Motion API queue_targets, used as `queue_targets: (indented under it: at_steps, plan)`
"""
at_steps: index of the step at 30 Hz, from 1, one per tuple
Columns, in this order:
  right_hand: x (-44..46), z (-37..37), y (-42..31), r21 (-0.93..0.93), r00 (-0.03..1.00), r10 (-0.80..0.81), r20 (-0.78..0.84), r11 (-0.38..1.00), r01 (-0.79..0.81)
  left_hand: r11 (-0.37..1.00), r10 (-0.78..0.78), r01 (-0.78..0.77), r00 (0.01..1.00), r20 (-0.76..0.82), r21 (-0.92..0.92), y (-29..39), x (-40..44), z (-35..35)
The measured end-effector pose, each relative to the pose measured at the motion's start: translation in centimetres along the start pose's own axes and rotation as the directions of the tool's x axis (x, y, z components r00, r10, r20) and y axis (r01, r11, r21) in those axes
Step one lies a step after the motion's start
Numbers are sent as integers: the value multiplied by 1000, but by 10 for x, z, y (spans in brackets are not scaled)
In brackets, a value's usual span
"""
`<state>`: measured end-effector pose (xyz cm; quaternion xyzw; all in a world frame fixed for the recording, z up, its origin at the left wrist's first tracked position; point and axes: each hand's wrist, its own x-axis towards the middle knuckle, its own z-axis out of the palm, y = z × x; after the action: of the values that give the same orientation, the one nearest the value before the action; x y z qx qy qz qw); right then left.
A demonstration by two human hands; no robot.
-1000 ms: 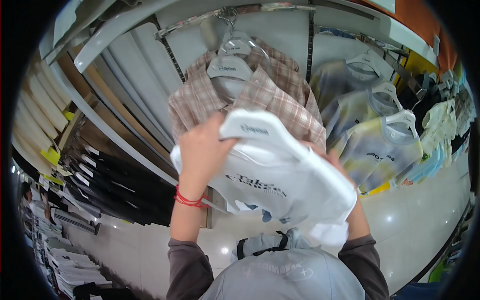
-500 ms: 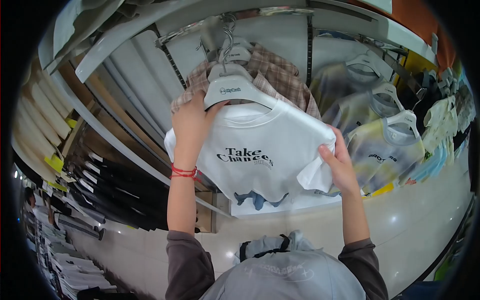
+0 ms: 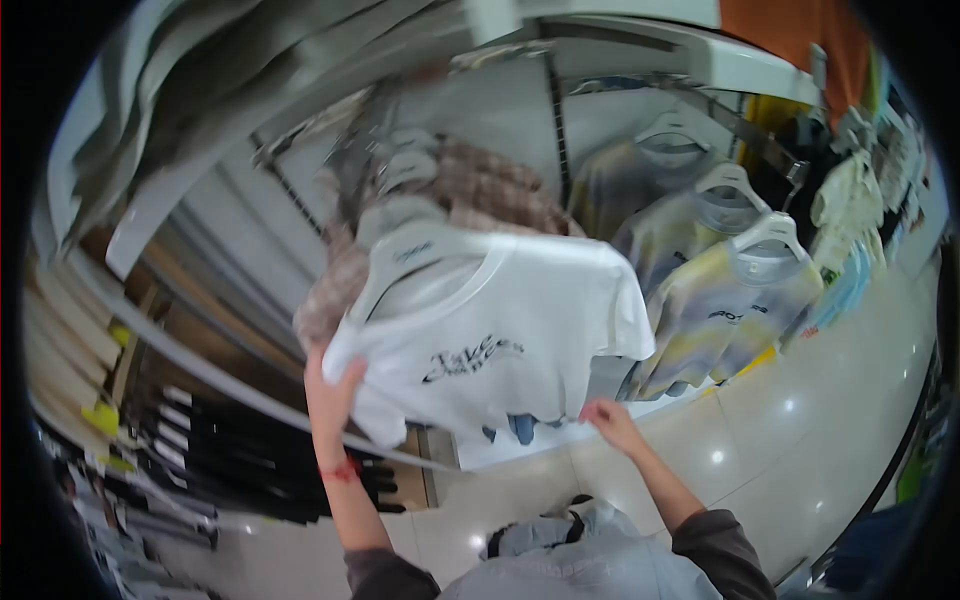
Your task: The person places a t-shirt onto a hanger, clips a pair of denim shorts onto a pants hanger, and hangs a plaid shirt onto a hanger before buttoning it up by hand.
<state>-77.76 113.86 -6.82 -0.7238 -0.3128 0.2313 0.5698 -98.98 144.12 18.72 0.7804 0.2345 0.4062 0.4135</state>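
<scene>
A white T-shirt [image 3: 500,310] printed "Take Chances" hangs tilted on a white hanger [image 3: 405,250]. Its shoulder on my left side sits lower than the other. My left hand [image 3: 332,385] grips the shirt at that shoulder and sleeve, thumb in front and the other fingers hidden behind the cloth. Down at the hem's right corner, the fingertips of my right hand [image 3: 612,422] are pinched together on the cloth edge. Pink-brown plaid shirts [image 3: 500,175] hang right behind the T-shirt. The picture is smeared by motion.
Tie-dye shirts [image 3: 730,310] hang on a rail to the right. Dark trousers [image 3: 230,440] on hangers and cream garments [image 3: 70,340] line the left. A curved white rail [image 3: 240,385] runs between them and me. Below lies a glossy tiled floor [image 3: 700,480].
My left hand has gone from the hanger down to the shirt's shoulder. My right hand has dropped from the sleeve to the hem. The T-shirt has tilted, and the view has shifted.
</scene>
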Motion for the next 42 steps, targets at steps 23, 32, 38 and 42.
queue_targets:
  at_steps: [23,32,38,42]
  plan:
    - [-205,-101,71,949,757,626,-185,314,-28,296,-299,952,171,939,-79,-100,-253,322]
    - [-264,-272,65,914,813,426,-397,263,309,223,-92,974,58,994,-36,21,-287,529]
    - [-324,-357,46,776,670,420,-611,154,611,433,18,897,-113,993,94,106,-320,621]
    - [-333,-359,88,712,618,519,-591,-25,702,548,-56,783,-317,947,294,116,-347,669]
